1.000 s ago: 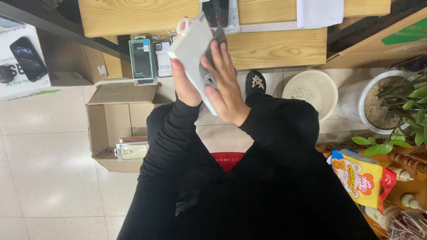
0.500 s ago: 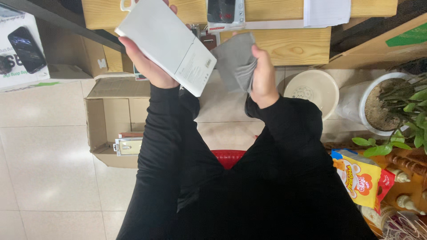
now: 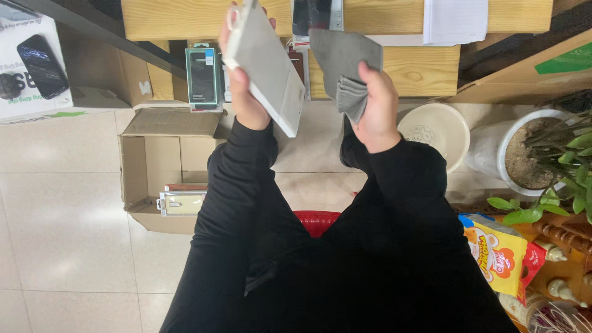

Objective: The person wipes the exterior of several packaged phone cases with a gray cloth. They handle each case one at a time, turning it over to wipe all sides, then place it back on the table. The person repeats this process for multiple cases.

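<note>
My left hand (image 3: 245,92) grips a flat white rectangular box (image 3: 266,69) by its long edge and holds it tilted in front of me, above the floor. To its right, my right hand (image 3: 377,110) is closed on a crumpled grey cloth (image 3: 344,61), which hangs free and does not touch the box. Both arms are in black sleeves. A gap of roughly a hand's width separates the box from the cloth.
An open cardboard box (image 3: 161,166) with small packaged items stands on the tiled floor at left. Wooden shelves (image 3: 407,68) run along the top. A white bowl (image 3: 434,128), a potted plant (image 3: 542,154) and a yellow snack bag (image 3: 497,253) sit at right.
A second ago both hands were together on the box, the cloth against it. They have since parted: the left hand kept the box and turned it more edge-on, the right drew the cloth away rightward.
</note>
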